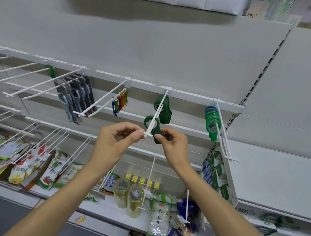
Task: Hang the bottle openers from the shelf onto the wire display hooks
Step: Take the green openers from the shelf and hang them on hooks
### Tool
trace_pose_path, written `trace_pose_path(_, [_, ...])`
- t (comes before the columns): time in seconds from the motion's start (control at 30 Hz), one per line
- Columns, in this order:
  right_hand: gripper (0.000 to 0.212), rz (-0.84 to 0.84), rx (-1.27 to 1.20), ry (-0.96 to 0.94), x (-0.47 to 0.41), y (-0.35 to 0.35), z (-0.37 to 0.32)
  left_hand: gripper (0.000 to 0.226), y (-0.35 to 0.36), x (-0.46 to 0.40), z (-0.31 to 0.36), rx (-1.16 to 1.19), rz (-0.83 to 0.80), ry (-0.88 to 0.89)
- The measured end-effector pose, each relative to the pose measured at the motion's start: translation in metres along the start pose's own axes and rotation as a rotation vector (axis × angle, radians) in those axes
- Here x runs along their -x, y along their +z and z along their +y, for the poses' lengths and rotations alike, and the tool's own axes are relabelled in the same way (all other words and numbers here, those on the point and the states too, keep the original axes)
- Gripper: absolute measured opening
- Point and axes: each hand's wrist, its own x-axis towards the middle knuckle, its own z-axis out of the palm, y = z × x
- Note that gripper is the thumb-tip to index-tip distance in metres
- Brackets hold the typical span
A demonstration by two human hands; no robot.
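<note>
At the front tip of the middle wire hook (pixel 155 116), both forearms reach up and inward, wrists bent; the left hand (pixel 118 139) pinches the hook's end between thumb and curled fingers; the right hand (pixel 173 143) grips the lower end of a dark green bottle opener (pixel 153 127), whose ring is threaded on the wire near the tip; more green openers (pixel 163 107) hang farther back by the rail (pixel 187 94).

Dark green bottle opener (pixel 156 131): matt plastic, smooth. Wire hook (pixel 155 116): white-coated metal, slight sheen. Keyring openers (pixel 120 103): glossy coloured metal. Grey openers (pixel 75 96) in shiny clear blister packs. Back panel (pixel 154 51): matt painted metal. Oil bottles (pixel 128 195): glossy clear plastic.
</note>
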Motion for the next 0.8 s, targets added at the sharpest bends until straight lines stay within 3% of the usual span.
trace_pose_path(0.8, [0.018, 0.027, 0.178, 0.052, -0.089, -0.01, 0.028, 0.015, -0.004, -0.002, -0.001, -0.011, -0.046, -0.025])
